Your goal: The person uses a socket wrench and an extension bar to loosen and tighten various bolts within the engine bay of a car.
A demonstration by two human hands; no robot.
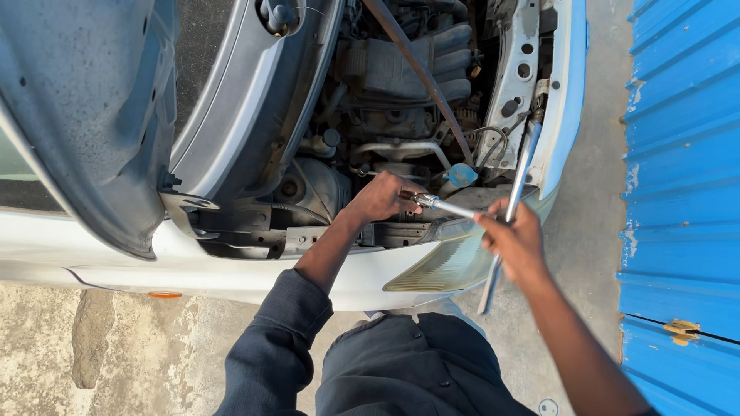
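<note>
Steel T-wrench (505, 208) | handle in right hand (515, 239) | shaft tip under left hand (381, 196)

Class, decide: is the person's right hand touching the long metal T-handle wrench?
Touching. The head view shows the right hand wrapped around the crossbar of the T-handle wrench, its fingers closed over the metal.

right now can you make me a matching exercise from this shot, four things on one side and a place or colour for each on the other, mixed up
Things
1. left hand
2. right hand
3. fluid cap
4. corrugated metal wall

Places or colours
A. grips the long silver T-handle wrench above the headlight
B. painted blue, along the frame's right edge
C. down in the engine bay, at the tip of the wrench shaft
D. light blue, just beyond the left hand

Right pairs: 1-C, 2-A, 3-D, 4-B
</note>
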